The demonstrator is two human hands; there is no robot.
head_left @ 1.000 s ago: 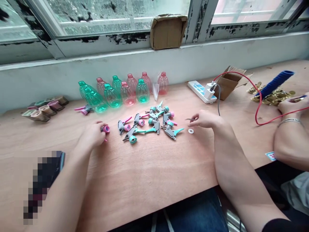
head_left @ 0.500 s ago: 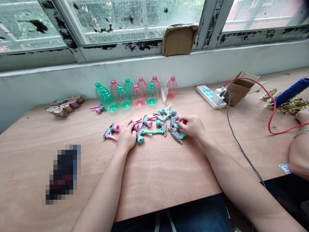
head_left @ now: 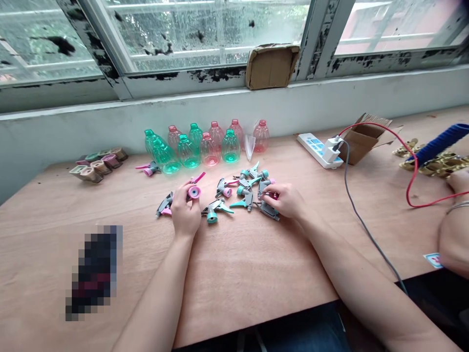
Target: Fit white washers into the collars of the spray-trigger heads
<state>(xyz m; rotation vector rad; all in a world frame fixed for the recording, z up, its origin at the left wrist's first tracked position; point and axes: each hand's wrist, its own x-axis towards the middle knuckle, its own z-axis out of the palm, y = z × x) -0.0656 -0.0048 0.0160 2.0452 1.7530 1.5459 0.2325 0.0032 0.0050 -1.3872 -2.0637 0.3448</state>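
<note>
My left hand (head_left: 186, 215) is closed round a grey and pink trigger sprayer head (head_left: 194, 192), its round pink collar facing me and its pink lever pointing up. Partly behind that hand lies another grey and pink sprayer head (head_left: 164, 205). A grey and teal sprayer head (head_left: 216, 209) rests just to the right of it. My right hand (head_left: 287, 199) has its fingers pinched on a grey sprayer head (head_left: 264, 188) at the right end of the pile; the fingers partly cover it. Several more teal and pink sprayer heads (head_left: 245, 188) lie between the hands.
Clear green bottles (head_left: 189, 154) and pink bottles (head_left: 210, 151) stand along the wall. A power strip (head_left: 318, 150), a red cable (head_left: 415, 171) and an open cardboard box (head_left: 361, 142) are at right, near another person's arm (head_left: 456, 230). Small blocks (head_left: 90, 172) and a blurred dark object (head_left: 93, 274) lie left.
My left hand has lifted a pink sprayer head off the pile and turned its collar toward me. My right hand has shifted slightly left, still at the pile's right end.
</note>
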